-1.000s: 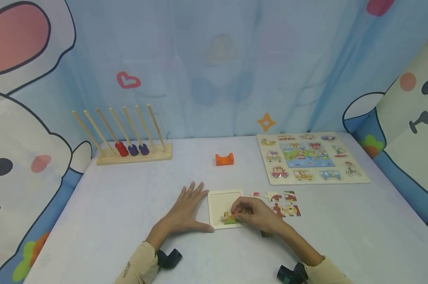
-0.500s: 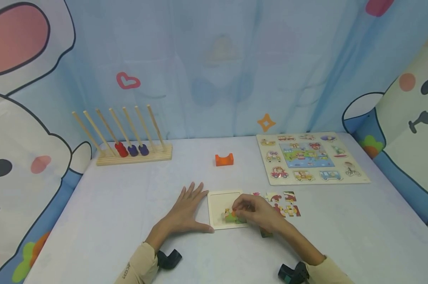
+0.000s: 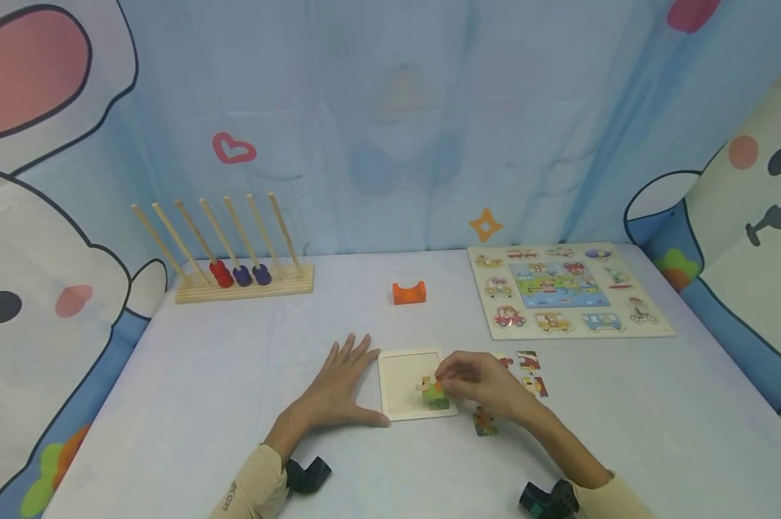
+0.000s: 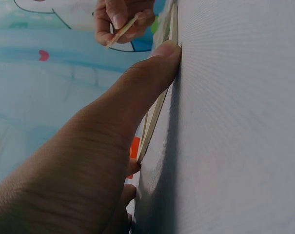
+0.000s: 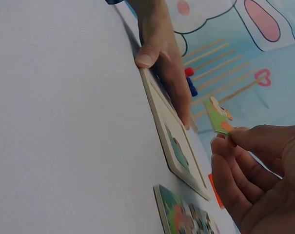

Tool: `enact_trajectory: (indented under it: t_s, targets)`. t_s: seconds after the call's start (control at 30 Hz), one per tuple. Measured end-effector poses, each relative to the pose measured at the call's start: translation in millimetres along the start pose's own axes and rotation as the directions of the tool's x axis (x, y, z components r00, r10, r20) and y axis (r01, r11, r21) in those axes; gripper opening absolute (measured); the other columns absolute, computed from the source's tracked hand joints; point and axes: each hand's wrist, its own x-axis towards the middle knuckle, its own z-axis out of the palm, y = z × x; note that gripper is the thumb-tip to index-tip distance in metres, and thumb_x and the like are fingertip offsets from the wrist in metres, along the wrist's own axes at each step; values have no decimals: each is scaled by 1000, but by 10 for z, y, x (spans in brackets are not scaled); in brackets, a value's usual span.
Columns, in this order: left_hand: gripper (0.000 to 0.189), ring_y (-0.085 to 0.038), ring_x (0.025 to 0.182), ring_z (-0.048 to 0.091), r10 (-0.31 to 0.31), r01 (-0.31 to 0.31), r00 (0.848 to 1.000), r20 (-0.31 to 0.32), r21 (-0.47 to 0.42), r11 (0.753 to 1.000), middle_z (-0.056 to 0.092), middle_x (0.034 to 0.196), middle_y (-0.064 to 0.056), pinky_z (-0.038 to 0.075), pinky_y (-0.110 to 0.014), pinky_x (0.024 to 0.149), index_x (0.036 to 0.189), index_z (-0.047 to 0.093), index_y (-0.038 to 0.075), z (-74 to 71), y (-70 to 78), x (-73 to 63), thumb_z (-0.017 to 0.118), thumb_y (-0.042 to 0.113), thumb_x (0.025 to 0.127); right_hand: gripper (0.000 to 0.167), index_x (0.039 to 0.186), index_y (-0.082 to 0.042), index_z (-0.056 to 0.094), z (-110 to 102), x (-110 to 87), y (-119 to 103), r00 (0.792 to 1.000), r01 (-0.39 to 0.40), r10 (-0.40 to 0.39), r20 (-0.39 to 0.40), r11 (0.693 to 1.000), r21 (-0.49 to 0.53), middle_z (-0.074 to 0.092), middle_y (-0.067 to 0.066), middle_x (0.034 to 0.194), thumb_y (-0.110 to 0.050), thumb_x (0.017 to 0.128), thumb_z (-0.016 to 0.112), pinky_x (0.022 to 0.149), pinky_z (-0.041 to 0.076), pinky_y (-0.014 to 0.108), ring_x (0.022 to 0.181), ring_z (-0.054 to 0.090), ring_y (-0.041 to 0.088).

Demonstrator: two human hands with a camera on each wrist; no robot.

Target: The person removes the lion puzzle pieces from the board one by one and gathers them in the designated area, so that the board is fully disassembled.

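My right hand [image 3: 484, 382] pinches a green-and-orange jigsaw piece [image 5: 217, 117] between thumb and fingertips. It holds the piece raised over the right part of a pale wooden puzzle tray [image 3: 400, 375]. A second jigsaw piece [image 5: 178, 151] lies in the tray, toward its near right corner. With fingers spread, my left hand [image 3: 338, 389] rests at the tray's left side; its thumb [image 4: 159, 58] touches the near left corner. Right of the tray, several loose jigsaw pieces [image 3: 529, 362] lie on the table, some hidden behind my right hand. Another loose piece [image 3: 484, 422] is nearer to me.
An orange block [image 3: 409, 293] stands beyond the tray. At the back left is a wooden peg rack [image 3: 254, 287] with red and blue beads. A large picture puzzle board [image 3: 484, 281] lies at the back right. A blue printed curtain [image 3: 390, 180] hangs behind the table.
My right hand has moved slightly right with the pinched jigsaw piece. The nearer loose piece now shows more fully, and some others are covered. My left hand has stayed put.
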Motion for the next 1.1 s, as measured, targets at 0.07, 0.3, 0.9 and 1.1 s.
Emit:
enact_trajectory:
  t_s: [0.07,0.3,0.9,1.1]
  targets:
    - [113,-24,148,-3,0,0,1000,-3,2,1000,9,161,-2,-3,-47,119,151,29,18,1,-3,-2,69,76,62,12,101,-11,68,-42,-40,13,1000,-9,9,-1,1000,13,68,2,94,-17,91,66,75,55,24,84,65,14]
    - [113,-24,148,-2,1,-1,1000,-6,3,1000,10,161,-3,-2,-48,119,151,29,18,4,-1,-5,70,75,62,23,106,-4,67,-223,-219,56,996,-90,91,-13,993,80,69,10,102,-19,90,68,76,56,24,85,67,16]
    - [113,-24,148,-3,-6,6,1000,-3,9,1000,10,161,-3,-3,-47,119,151,29,18,9,1,4,69,76,62,37,116,2,63,-482,-647,246,979,-189,199,-52,971,149,63,21,117,-23,89,68,79,57,25,92,69,14]
    - [113,-24,148,-2,-4,4,1000,-3,11,1000,10,161,-3,-3,-47,119,151,30,18,10,-1,5,70,75,62,39,119,1,63,-541,-751,308,972,-221,229,-42,964,145,65,20,118,-24,89,68,77,57,27,91,69,15]
